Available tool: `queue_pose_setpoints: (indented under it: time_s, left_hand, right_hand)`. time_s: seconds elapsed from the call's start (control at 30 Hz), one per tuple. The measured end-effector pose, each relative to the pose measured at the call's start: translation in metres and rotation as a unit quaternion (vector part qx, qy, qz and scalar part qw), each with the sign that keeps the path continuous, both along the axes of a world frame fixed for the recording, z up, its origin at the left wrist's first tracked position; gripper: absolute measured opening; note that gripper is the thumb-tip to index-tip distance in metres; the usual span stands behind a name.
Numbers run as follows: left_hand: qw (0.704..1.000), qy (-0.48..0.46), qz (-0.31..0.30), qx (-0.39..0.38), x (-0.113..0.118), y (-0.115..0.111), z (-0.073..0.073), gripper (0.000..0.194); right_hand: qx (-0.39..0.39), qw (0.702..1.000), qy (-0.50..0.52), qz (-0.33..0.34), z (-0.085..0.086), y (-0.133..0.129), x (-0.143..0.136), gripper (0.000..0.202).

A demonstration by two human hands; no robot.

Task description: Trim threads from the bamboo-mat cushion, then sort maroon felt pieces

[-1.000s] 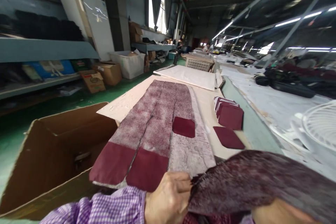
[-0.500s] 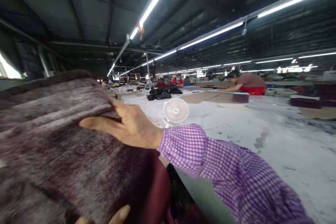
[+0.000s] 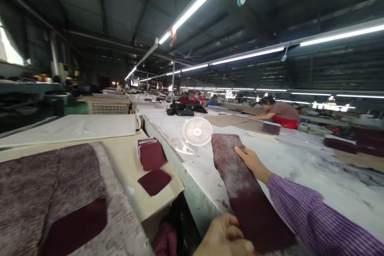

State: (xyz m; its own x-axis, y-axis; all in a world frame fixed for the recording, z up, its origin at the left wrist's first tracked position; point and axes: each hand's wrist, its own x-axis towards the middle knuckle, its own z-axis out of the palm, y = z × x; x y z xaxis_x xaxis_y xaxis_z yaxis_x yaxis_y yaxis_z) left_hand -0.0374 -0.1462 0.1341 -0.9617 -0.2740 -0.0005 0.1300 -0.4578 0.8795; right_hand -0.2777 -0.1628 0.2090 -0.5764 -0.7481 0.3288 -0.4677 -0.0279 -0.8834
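A long maroon fabric piece with a greyish, fuzzy far end lies over the near edge of the white table. My right hand grips its far right edge, thumb on top. At the bottom centre my left hand has its fingers curled beside the piece's near left edge; whether they hold it is hidden. To the left, a larger mottled maroon-grey fabric is draped, with a plain maroon patch on it.
A white fan stands just beyond the fabric piece. Small maroon pieces are stacked on the cream board at left. Dark items lie farther back. A person leans over the table at right.
My right hand has moved from the large fabric at left to the right, onto the long maroon piece. The large fabric now lies low at left. My left hand has shifted right.
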Motion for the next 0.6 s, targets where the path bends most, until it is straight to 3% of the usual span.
queue_pose_setpoints:
  time_s: [0.07,0.13,0.2,0.3,0.43,0.53,0.6]
  left_hand:
    - [0.995,-0.059,-0.008,-0.084,0.007,-0.01,0.003,0.06]
    - [0.971,-0.08,0.061,-0.219,0.011,-0.025,0.015,0.036]
    - [0.913,-0.082,0.147,-0.373,0.007,-0.043,0.029,0.015]
    - [0.795,-0.068,0.196,-0.57,-0.017,-0.069,0.044,0.015]
    - [0.678,-0.042,0.169,-0.715,-0.06,-0.094,0.043,0.016]
    - [0.634,-0.055,0.101,-0.765,-0.079,-0.101,0.035,0.015]
    - [0.623,-0.071,0.078,-0.775,-0.083,-0.103,0.03,0.017]
  right_hand:
    - [0.03,1.0,-0.004,0.002,-0.023,-0.007,-0.019,0.044]
    - [0.041,0.999,-0.002,-0.004,-0.039,-0.016,-0.03,0.042]
    - [0.047,0.999,0.005,0.002,-0.048,-0.026,-0.036,0.043]
    - [0.063,0.998,0.028,0.011,-0.051,-0.044,-0.038,0.045]
    - [0.13,0.988,0.075,-0.029,-0.054,-0.066,-0.04,0.041]
    - [0.195,0.972,0.101,-0.08,-0.058,-0.078,-0.045,0.042]
    - [0.245,0.961,0.1,-0.085,-0.057,-0.087,-0.052,0.047]
